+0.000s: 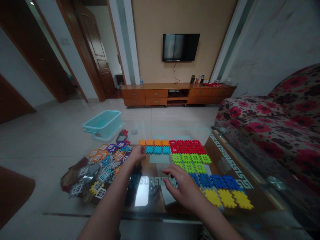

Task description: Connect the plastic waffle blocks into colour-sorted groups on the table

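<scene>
On a glass table (225, 160) lie flat rows of interlocking plastic tiles: orange (154, 142), teal (157, 150), red (187, 146), green (191, 161), blue (215, 181) and yellow (227, 198). My left hand (136, 155) reaches to the left end of the teal row, its fingers curled at the tile's edge; whether it grips a tile is hidden. My right hand (181, 186) rests palm down, fingers spread, over the left end of the blue row.
A heap of loose mixed tiles (102, 166) lies at the table's left. A light blue plastic tub (103, 124) stands on the floor beyond it. A floral sofa (275, 126) lines the right side. A TV cabinet (177, 94) stands against the far wall.
</scene>
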{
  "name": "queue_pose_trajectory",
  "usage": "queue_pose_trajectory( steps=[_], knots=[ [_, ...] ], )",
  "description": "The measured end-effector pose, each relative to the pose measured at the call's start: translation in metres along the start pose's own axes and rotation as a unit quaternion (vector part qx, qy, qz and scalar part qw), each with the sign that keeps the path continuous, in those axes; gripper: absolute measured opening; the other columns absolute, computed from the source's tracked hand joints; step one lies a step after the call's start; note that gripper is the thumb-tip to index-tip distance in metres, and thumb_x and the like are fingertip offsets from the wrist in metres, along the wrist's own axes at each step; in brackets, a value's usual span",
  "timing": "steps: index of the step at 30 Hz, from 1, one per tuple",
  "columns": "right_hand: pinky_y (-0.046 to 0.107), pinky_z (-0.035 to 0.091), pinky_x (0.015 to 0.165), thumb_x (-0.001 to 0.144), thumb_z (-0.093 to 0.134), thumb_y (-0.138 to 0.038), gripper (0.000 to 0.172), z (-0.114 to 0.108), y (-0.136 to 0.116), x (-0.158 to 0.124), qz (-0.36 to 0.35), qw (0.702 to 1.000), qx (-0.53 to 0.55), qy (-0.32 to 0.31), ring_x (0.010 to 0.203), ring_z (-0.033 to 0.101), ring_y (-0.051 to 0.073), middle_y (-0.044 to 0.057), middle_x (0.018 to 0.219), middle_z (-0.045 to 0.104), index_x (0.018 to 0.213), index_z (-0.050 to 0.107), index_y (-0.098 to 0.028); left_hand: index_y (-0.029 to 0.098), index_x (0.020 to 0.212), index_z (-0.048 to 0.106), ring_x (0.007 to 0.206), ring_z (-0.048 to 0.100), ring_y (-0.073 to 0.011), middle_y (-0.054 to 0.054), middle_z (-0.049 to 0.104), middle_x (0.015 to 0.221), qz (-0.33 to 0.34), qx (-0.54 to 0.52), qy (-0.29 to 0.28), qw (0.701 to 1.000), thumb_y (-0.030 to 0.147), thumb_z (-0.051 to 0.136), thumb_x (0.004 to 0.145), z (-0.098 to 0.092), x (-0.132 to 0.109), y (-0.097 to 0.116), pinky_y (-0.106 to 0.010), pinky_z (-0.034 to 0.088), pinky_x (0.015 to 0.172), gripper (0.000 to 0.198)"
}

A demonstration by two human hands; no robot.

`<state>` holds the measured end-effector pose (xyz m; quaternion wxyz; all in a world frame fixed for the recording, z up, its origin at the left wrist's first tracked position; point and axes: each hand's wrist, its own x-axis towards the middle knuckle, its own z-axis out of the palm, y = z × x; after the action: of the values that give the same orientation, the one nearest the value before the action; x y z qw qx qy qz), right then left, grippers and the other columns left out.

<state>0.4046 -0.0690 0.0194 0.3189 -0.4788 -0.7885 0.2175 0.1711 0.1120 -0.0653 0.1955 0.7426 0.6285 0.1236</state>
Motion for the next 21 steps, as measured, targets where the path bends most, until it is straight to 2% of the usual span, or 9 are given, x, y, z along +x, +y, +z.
queue_pose_trajectory(
  steps=[6, 12, 17, 21],
  knots=[
    [0.039, 0.049, 0.087, 0.090, 0.053, -0.020, 0.021, -0.004, 0.002, -0.002, 0.006, 0.997, -0.077, -0.030, 0.098, 0.060, 0.023, 0.008, 0.102, 0.064, 0.109, 0.062, -0.020, 0.009, 0.106, 0.062, 0.079, 0.061, -0.0170, -0.007, 0.069, 0.088, -0.014, 0.014, 0.027, 0.999, 0.011, 0.062, 0.068, -0.011, -0.015, -0.006, -0.023, 0.041, 0.069, 0.037],
    [0.038, 0.049, 0.084, 0.090, 0.052, -0.022, 0.017, 0.000, 0.004, -0.003, 0.013, 0.990, -0.121, -0.066, 0.096, 0.062, 0.024, 0.009, 0.100, 0.064, 0.102, 0.064, -0.018, 0.009, 0.105, 0.060, 0.082, 0.062, -0.0189, -0.010, 0.068, 0.092, -0.029, 0.034, 0.046, 0.998, 0.011, 0.058, 0.073, -0.030, -0.046, -0.005, -0.025, 0.041, 0.070, 0.033],
    [0.032, 0.047, 0.074, 0.089, 0.053, -0.023, 0.013, 0.006, 0.002, -0.007, 0.027, 0.986, -0.139, -0.083, 0.085, 0.065, 0.023, 0.009, 0.092, 0.066, 0.091, 0.064, -0.017, 0.013, 0.098, 0.062, 0.090, 0.062, -0.0223, -0.010, 0.068, 0.094, -0.019, 0.047, 0.029, 0.998, 0.012, 0.062, 0.069, -0.052, -0.077, -0.002, -0.027, 0.043, 0.075, 0.029],
    [0.029, 0.044, 0.071, 0.089, 0.052, -0.026, 0.015, 0.009, -0.001, -0.007, 0.057, 0.975, -0.166, -0.138, 0.084, 0.065, 0.022, 0.009, 0.092, 0.067, 0.089, 0.065, -0.017, 0.016, 0.100, 0.062, 0.099, 0.062, -0.0238, -0.010, 0.068, 0.103, -0.001, 0.052, -0.011, 0.999, 0.015, 0.063, 0.071, -0.065, -0.106, 0.001, -0.029, 0.045, 0.084, 0.029]
  ],
)
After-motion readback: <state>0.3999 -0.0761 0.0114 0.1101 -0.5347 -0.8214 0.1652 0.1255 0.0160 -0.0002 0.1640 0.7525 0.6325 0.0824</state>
